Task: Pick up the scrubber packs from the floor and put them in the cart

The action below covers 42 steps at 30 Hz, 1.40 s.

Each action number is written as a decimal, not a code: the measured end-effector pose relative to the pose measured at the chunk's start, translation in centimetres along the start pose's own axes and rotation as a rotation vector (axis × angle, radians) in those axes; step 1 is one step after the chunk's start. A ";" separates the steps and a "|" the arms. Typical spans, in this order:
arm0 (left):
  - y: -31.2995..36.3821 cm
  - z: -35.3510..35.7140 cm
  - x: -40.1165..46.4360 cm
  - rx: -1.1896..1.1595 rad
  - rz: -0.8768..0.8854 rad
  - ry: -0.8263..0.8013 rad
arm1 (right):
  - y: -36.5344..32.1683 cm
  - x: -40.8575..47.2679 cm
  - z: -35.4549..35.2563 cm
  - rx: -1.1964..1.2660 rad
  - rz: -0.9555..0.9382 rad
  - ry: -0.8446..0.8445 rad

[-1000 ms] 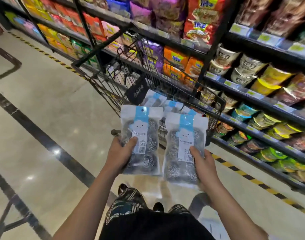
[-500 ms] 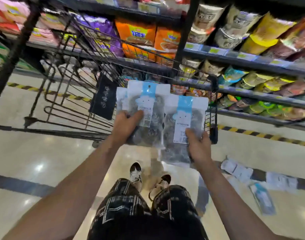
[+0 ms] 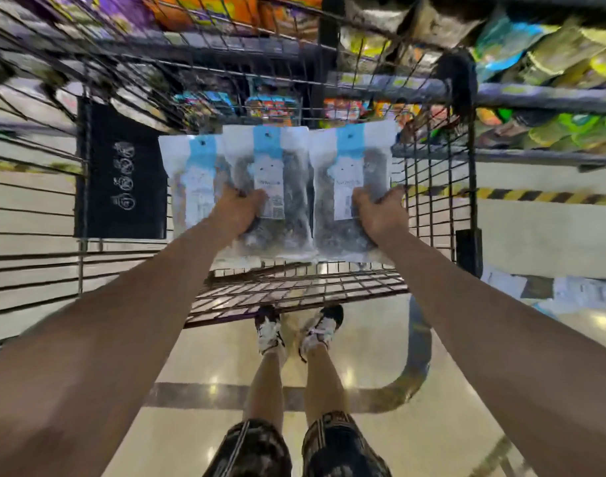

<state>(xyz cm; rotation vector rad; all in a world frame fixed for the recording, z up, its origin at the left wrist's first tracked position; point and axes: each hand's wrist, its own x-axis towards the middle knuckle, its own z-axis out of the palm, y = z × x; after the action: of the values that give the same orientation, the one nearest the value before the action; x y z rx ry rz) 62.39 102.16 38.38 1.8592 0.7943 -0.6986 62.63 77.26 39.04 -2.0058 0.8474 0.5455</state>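
My left hand grips a scrubber pack, white with a blue strip and dark steel wool inside. My right hand grips a second scrubber pack beside it. Both packs are held inside the black wire cart, low over its floor. A third pack lies in the cart just left of my left hand. More packs lie on the floor to the right of the cart, blurred.
Shelves of snack bags and noodle cups stand behind the cart. A black sign panel hangs on the cart's left side. A yellow-black stripe runs along the floor below the shelves. My feet stand right behind the cart.
Both hands have moved forward and down with their packs, from above the cart's rear edge into the basket. The view has tilted down over the cart.
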 end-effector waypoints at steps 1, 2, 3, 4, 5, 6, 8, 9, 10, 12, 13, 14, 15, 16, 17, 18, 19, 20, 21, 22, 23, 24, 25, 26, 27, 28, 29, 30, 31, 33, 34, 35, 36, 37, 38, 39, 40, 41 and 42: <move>-0.4 0.2 0.1 -0.005 -0.018 -0.009 | 0.3 0.5 0.0 -0.014 -0.011 -0.012; -0.6 0.4 0.2 0.004 -0.021 -0.014 | 0.5 0.6 0.0 -0.036 -0.031 -0.024; -0.8 0.5 0.2 0.039 -0.018 -0.032 | 0.7 0.5 -0.2 -0.081 -0.070 -0.035; -0.9 0.4 -0.1 0.103 -0.007 -0.041 | 0.8 0.3 -0.3 -0.159 -0.136 -0.041; -0.9 0.2 -0.6 0.181 0.003 -0.033 | 0.9 -0.1 -0.5 -0.248 -0.214 -0.056; -0.8 0.1 -1.0 0.261 0.024 -0.015 | 1.0 -0.4 -0.6 -0.336 -0.274 -0.066; -0.8 0.2 -1.8 0.392 0.086 0.036 | 1.2 -0.7 -0.7 -0.458 -0.327 -0.081; -0.5 0.3 -2.3 0.439 0.088 0.039 | 1.3 -0.9 -0.7 -0.486 -0.334 -0.073; -0.3 0.4 -2.4 0.486 0.086 0.034 | 1.3 -1.2 -0.8 -0.502 -0.316 -0.061; 0.4 0.7 -2.4 0.557 0.045 -0.001 | 1.6 -1.2 -0.8 -0.520 -0.291 -0.049; 0.7 0.5 -2.5 0.570 0.033 -0.021 | 1.4 -1.4 -0.8 -0.535 -0.281 -0.057; 0.9 0.2 -2.7 0.573 0.049 -0.045 | 1.1 -1.6 -0.9 -0.576 -0.256 -0.069; 1.2 -0.3 -3.1 0.600 0.066 -0.071 | 0.6 -1.8 -1.1 -0.612 -0.227 -0.091; 1.4 -0.8 -3.6 0.641 0.094 -0.088 | -0.1 -2.2 -1.4 -0.656 -0.198 -0.111; 1.8 -1.4 -4.3 0.702 0.106 -0.085 | -0.7 -2.3 -1.8 -0.709 -0.185 -0.126; 2.2 -2.1 -5.1 0.765 0.114 -0.064 | -1.5 -2.9 -2.4 -0.772 -0.184 -0.132; 2.9 -2.7 -6.2 0.835 0.125 -0.024 | -2.2 -3.4 -3.0 -0.828 -0.193 -0.130; 3.5 -3.5 -7.4 0.898 0.146 0.014 | -2.8 -3.9 -3.7 -0.862 -0.217 -0.110; 4.3 -4.3 -8.8 0.952 0.172 0.051 | -3.6 -5.0 -4.5 -0.884 -0.244 -0.089; 4.9 -5.1 -10.4 1.005 0.216 0.083 | -4.8 -6.9 -5.6 -0.905 -0.275 -0.065; 5.5 -5.8 -12.1 1.053 0.267 0.116 | -5.8 -8.9 -6.5 -0.911 -0.312 -0.038; 6.1 -6.6 -13.8 1.088 0.317 0.145 | -6.8 -11.0 -7.5 -0.901 -0.354 0.009; 6.5 -7.3 -15.4 1.109 0.359 0.169 | -7.6 -13.0 -8.3 -0.865 -0.402 0.066; 6.8 -8.0 -16.9 1.116 0.397 0.197 | -8.2 -14.9 -9.2 -0.836 -0.439 0.124; 7.1 -8.7 -18.5 1.117 0.433 0.230 | -8.4 -16.5 -9.9 -0.822 -0.493 0.172; 7.5 -9.3 -20.1 1.123 0.477 0.262 | -8.6 -18.4 -10.7 -0.818 -0.529 0.212; 8.0 -9.8 -22.0 1.133 0.525 0.280 | -8.6 -20.1 -11.5 -0.808 -0.550 0.242; 8.4 -10.1 -23.8 1.140 0.566 0.288 | -8.6 -21.9 -12.2 -0.787 -0.560 0.264; 9.0 -10.2 -25.6 1.132 0.602 0.299 | -8.4 -23.4 -12.8 -0.764 -0.579 0.290; 10.1 -9.9 -28.7 1.113 0.668 0.329 | -7.8 -26.2 -13.8 -0.734 -0.629 0.349; 10.6 -9.4 -30.1 1.109 0.700 0.338 | -7.4 -27.3 -14.3 -0.732 -0.646 0.359; 11.1 -8.8 -31.4 1.114 0.742 0.342 | -6.9 -28.4 -14.8 -0.732 -0.664 0.375; 11.6 -8.0 -32.5 1.113 0.792 0.342 | -6.3 -29.4 -15.6 -0.732 -0.667 0.394; 12.1 -7.0 -33.6 1.106 0.840 0.338 | -5.6 -30.4 -16.4 -0.727 -0.662 0.416; 12.5 -5.9 -34.6 1.102 0.881 0.331 | -4.7 -31.5 -17.3 -0.716 -0.648 0.450; 12.8 -4.6 -35.6 1.104 0.913 0.320 | -3.6 -32.4 -18.3 -0.703 -0.622 0.487; 12.9 -3.0 -36.6 1.113 0.943 0.308 | -2.3 -33.5 -19.4 -0.689 -0.589 0.524; 12.8 -1.3 -37.8 1.127 0.981 0.296 | -0.7 -34.5 -20.6 -0.678 -0.557 0.565; 12.6 0.7 -39.0 1.141 1.029 0.278 | 1.2 -35.7 -21.8 -0.668 -0.517 0.600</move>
<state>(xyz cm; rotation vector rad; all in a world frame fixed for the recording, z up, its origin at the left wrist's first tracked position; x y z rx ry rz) 47.76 88.77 74.23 2.9868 -0.6407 -0.1604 39.04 71.10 73.01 -2.9526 0.4527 -0.1166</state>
